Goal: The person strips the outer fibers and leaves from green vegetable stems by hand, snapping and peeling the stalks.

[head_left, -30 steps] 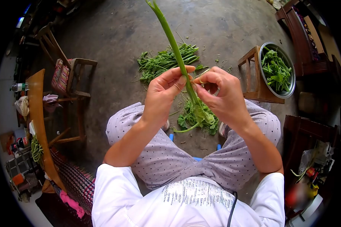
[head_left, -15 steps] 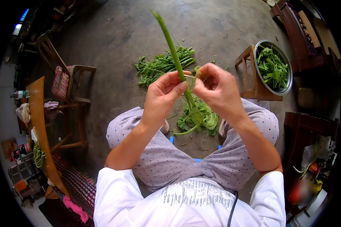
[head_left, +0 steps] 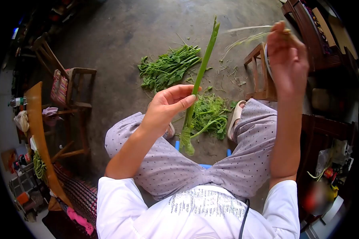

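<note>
A green stalk (head_left: pixel 205 61) is held at a tilt between thumb and fingers of the left hand (head_left: pixel 165 105), above the floor (head_left: pixel 119 47); pale strands (head_left: pixel 251 28) are pinched in the raised, blurred right hand (head_left: pixel 287 59), well apart from the stalk. The stripping of fibres seems to be in hand; for the next move, the strands would need to be released and another fibre gripped. On the white shirt (head_left: pixel 187 225), dark print (head_left: pixel 199 199) is seen, too small to be read
</note>
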`<state>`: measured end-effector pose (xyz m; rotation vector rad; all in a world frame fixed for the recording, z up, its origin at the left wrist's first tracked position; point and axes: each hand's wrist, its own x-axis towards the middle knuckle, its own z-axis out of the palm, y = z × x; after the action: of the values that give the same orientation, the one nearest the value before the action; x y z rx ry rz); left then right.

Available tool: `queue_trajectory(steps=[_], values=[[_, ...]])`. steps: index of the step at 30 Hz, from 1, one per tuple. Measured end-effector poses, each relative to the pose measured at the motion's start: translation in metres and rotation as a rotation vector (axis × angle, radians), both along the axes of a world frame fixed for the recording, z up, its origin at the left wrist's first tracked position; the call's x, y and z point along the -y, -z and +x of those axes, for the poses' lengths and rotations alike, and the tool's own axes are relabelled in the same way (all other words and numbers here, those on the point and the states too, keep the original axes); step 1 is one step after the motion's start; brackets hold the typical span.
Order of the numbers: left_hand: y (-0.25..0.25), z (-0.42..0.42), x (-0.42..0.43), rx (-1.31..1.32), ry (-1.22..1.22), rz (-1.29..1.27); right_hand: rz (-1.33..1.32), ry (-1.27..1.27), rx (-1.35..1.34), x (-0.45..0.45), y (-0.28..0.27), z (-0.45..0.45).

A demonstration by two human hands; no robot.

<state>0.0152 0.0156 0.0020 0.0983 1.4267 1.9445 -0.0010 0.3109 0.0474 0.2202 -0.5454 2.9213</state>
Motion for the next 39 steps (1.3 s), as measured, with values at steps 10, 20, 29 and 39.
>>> queue_trajectory(steps=[10, 20, 29, 39], values=[[-0.003, -0.001, 0.007, 0.155, -0.134, 0.118, 0.732, -0.014, 0.244, 0.024, 0.017, 0.028], [-0.003, -0.001, 0.002, -0.022, -0.159, 0.141, 1.393, -0.103, 0.253, 0.117, 0.018, 0.052], [-0.005, 0.000, -0.004, -0.105, -0.212, 0.070, 1.574, 0.041, 0.228, 0.124, 0.015, 0.048], [-0.003, 0.004, -0.010, -0.201, -0.258, 0.016, 1.686, 0.158, 0.195, 0.135, 0.018, 0.049]])
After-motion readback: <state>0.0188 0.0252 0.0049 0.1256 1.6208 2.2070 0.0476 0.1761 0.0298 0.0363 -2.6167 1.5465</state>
